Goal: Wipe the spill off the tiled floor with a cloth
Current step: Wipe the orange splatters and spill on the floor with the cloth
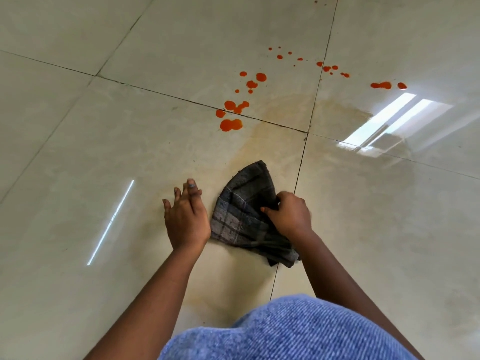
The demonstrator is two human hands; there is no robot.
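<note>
A dark grey checked cloth [241,211] lies crumpled on the cream tiled floor [104,141] in the lower middle of the view. My right hand [289,215] grips its right side, fingers closed on a fold. My left hand [185,216] rests flat on the tile just left of the cloth, fingers spread, holding nothing. Beyond the cloth, orange-red drops of the spill [231,123] are scattered from the centre toward the upper right, with more drops [381,85] further right. A pale yellowish smear [262,141] runs between the cloth and the drops.
Dark grout lines cross the glossy tiles. A bright window reflection [389,120] shines on the right and a thin light streak [111,222] on the left. My blue ribbed garment [285,331] fills the bottom edge.
</note>
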